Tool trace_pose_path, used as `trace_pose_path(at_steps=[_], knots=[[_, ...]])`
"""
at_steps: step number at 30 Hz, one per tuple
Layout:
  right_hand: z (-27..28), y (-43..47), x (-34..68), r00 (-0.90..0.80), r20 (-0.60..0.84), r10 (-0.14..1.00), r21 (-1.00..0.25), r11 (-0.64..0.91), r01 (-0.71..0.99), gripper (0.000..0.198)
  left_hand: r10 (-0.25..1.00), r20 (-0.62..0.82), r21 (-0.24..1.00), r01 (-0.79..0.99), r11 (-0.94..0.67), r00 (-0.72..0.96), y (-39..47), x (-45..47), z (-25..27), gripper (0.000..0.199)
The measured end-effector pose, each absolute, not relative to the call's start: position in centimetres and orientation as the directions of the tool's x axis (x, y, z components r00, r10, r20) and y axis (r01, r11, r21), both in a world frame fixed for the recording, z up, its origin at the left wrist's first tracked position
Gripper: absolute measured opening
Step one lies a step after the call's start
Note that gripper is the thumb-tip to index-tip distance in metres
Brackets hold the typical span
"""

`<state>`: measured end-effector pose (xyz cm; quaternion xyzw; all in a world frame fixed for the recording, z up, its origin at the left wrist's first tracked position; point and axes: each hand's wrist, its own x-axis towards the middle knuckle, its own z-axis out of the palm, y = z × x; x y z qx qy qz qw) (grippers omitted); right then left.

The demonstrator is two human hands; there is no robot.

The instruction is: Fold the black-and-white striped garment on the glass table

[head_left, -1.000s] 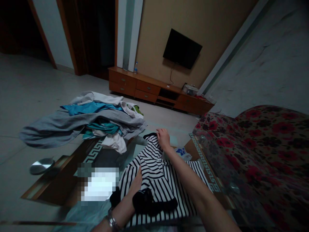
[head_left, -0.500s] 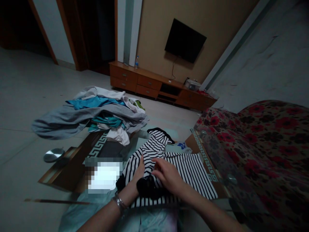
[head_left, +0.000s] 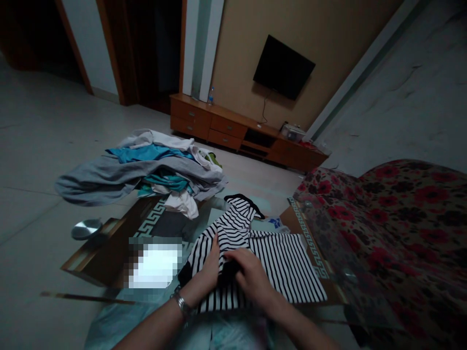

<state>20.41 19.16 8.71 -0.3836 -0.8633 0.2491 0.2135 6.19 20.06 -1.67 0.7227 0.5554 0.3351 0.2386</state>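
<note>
A black-and-white striped shirt (head_left: pixel 284 267) with black trim lies partly folded on the glass table, one black-edged sleeve pointing away from me. My left hand (head_left: pixel 211 265) rests on the striped cloth, seen edge-on with its fingers stretched out flat. Close to its right, my right hand (head_left: pixel 251 272) is closed on the shirt's black trim, bending it over the striped part. The fingertips of that hand are partly hidden by the cloth.
A pile of clothes (head_left: pixel 146 170) lies at the table's far left. The glass table (head_left: pixel 148 218) has a patterned border. A flowered sofa (head_left: pixel 365 214) stands at right; a wooden TV cabinet (head_left: pixel 226 131) and a television (head_left: pixel 284 67) are beyond.
My right hand has drawn the shirt's black trim up and away from me, towards my left hand. The left hand stays on the cloth. The view has shifted slightly.
</note>
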Motion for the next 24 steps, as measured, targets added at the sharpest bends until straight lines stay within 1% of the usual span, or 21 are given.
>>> trace_pose_path(at_steps=[1,3,6,8,10,12,16,19,22,24], knots=[[9.8,21.2,20.9,-0.612,0.163,0.774,-0.605,0.568,0.557,0.058,0.953,0.235,0.673,0.675,-0.303,0.192,20.2,6.5,-1.1,0.055],[11.7,26.1,21.4,-0.598,0.134,0.790,-0.569,0.555,0.607,0.053,0.929,0.265,0.549,0.752,-0.365,0.258,20.4,7.1,-0.2,0.049],[13.0,34.7,21.1,-0.559,0.080,0.825,-0.481,0.523,0.704,0.049,0.915,0.277,0.378,0.843,-0.383,0.292,20.8,7.6,0.4,0.055],[12.6,39.8,20.4,-0.505,0.025,0.863,-0.457,0.459,0.762,0.048,0.918,0.272,0.320,0.873,-0.369,0.288,20.9,7.7,0.2,0.060],[11.5,43.7,19.7,-0.472,-0.019,0.881,-0.454,0.413,0.790,0.048,0.922,0.260,0.289,0.887,-0.359,0.288,21.0,7.7,-0.1,0.062],[9.9,46.2,19.2,-0.474,-0.041,0.880,-0.457,0.405,0.792,0.045,0.928,0.245,0.276,0.898,-0.344,0.280,21.0,7.7,-0.3,0.063],[7.1,48.3,18.9,-0.494,-0.052,0.868,-0.465,0.417,0.781,0.041,0.935,0.230,0.281,0.901,-0.331,0.271,21.1,7.8,-0.3,0.064],[6.0,49.0,18.9,-0.507,-0.070,0.859,-0.493,0.412,0.767,0.039,0.934,0.228,0.283,0.899,-0.334,0.275,21.2,7.9,-0.5,0.065],[5.6,49.6,18.9,-0.534,-0.146,0.833,-0.528,0.391,0.754,0.034,0.936,0.225,0.278,0.903,-0.328,0.271,21.3,8.0,-0.8,0.065],[5.5,50.0,18.8,-0.542,-0.211,0.814,-0.534,0.368,0.761,0.037,0.937,0.221,0.277,0.904,-0.325,0.269,21.4,8.0,-0.9,0.065]])
